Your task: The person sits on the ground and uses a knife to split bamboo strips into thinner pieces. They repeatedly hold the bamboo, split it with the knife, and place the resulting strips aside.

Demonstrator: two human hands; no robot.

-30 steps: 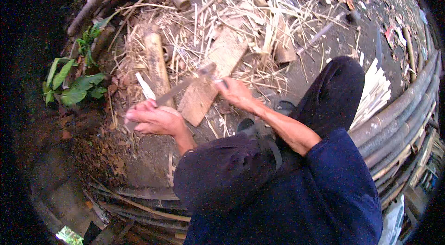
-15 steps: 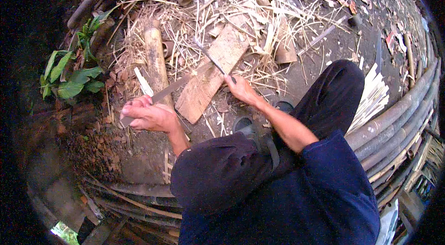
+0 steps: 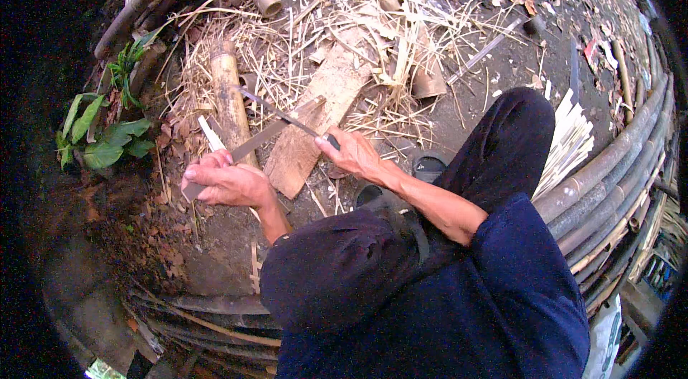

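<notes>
My left hand (image 3: 228, 184) is closed round the near end of a flat bamboo strip (image 3: 266, 137), which slants up and away to the right. In my right hand (image 3: 352, 154) is the dark handle of a knife (image 3: 276, 111). Its narrow blade points far left and crosses the strip about midway; whether the edge bites into it I cannot tell. Under the strip's far end lies a worn wooden board (image 3: 315, 128). A thick bamboo section (image 3: 229, 89) lies just beyond my left hand.
Bamboo shavings (image 3: 287, 42) litter the ground around the board. A stack of pale split strips (image 3: 566, 146) lies to the right of my knee, beside long bamboo poles (image 3: 609, 171). A long blade (image 3: 574, 71) lies beyond the stack. Green leaves (image 3: 118, 139) grow at the left.
My right hand has moved left and nearer, drawing the knife along the strip, and the blade now points more to the left. My left hand keeps its hold. The view has shifted slightly.
</notes>
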